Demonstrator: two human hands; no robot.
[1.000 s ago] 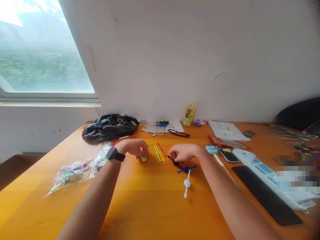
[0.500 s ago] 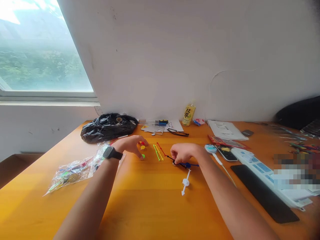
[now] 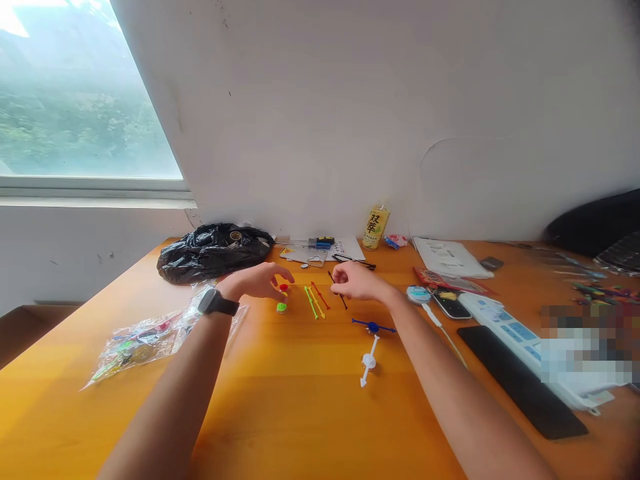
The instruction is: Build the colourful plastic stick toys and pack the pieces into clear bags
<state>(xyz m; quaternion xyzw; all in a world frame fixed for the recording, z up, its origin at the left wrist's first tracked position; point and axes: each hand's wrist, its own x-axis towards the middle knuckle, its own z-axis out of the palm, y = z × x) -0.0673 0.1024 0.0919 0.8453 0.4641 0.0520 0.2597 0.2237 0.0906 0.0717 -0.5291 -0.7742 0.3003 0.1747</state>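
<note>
My left hand (image 3: 260, 281), a dark watch on its wrist, hovers with fingers apart over small round pieces: a red one (image 3: 283, 288) and a green one (image 3: 281, 307). Between these two, another piece is mostly hidden by the fingers. My right hand (image 3: 353, 280) has its fingertips pinched at the middle of a slim black arrow (image 3: 343, 301). To its left lie a red arrow (image 3: 321, 295), a yellow arrow (image 3: 317, 301) and a green arrow (image 3: 311, 303). Nearer to me are a blue arrow with a round centre (image 3: 373, 327) and a white one (image 3: 369, 361).
At the left are a clear bag of coloured parts (image 3: 140, 343) and a black plastic bag (image 3: 210, 257). A yellow drink bottle (image 3: 375, 228) stands by the wall. On the right lie a phone (image 3: 451, 305), a power strip (image 3: 510, 333) and a black slab (image 3: 520, 381).
My right hand has moved away from me and slightly left, and the black arrow has shifted and turned with it, leaving the blue arrow uncovered. My left hand has risen slightly off the green piece.
</note>
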